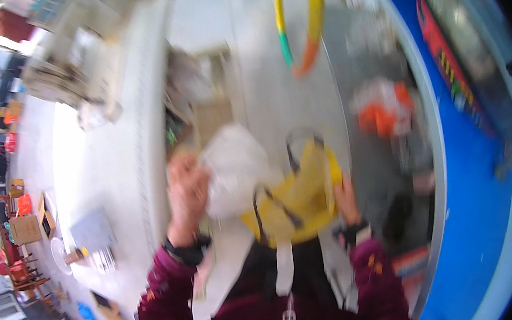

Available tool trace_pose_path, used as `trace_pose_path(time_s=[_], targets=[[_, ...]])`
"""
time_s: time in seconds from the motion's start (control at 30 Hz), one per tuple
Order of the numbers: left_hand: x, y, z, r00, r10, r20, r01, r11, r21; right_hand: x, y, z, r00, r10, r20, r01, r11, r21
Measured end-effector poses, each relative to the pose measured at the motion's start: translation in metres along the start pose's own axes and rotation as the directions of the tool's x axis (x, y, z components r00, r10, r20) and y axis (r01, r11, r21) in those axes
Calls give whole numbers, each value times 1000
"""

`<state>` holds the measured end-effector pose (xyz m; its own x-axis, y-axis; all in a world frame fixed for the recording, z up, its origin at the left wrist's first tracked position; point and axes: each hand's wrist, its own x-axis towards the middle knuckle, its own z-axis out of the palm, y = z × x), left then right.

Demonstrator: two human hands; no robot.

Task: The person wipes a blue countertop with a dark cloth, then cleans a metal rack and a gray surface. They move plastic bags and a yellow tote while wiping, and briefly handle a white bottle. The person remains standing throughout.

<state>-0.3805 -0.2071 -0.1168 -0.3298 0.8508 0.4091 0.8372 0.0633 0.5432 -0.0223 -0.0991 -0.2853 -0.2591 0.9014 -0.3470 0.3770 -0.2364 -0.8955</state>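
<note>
My left hand (187,189) is closed on the edge of a thin white plastic bag (235,163), which hangs out to its right. My right hand (346,198) grips the right side of a yellow tote bag (304,202) with dark handles. The tote is tilted in front of my body, and one handle loops up at its top while another lies across its front. The white bag meets the tote's left edge; whether it reaches inside I cannot tell. Motion blurs both hands somewhat.
A long white table (120,172) runs along my left. On the right stands a blue-topped counter (473,195) with an orange and white bundle (384,108) under its edge. A multicoloured hoop (314,17) hangs ahead. A cardboard box (214,117) sits on the floor beside the white table.
</note>
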Motion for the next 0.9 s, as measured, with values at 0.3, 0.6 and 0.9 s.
trace_pose_path(time_s=[0.3,0.6,0.9], targets=[[46,54,-30,880,-389,273,458,542,-705,29,-16,45,996,-17,91,4,991,137],[13,40,35,825,-458,332,544,482,-687,57,-5,72,997,-76,6,74,980,183],[-57,16,114,437,-250,864,860,396,-321,42,-9,76,935,-305,183,353,861,-366]])
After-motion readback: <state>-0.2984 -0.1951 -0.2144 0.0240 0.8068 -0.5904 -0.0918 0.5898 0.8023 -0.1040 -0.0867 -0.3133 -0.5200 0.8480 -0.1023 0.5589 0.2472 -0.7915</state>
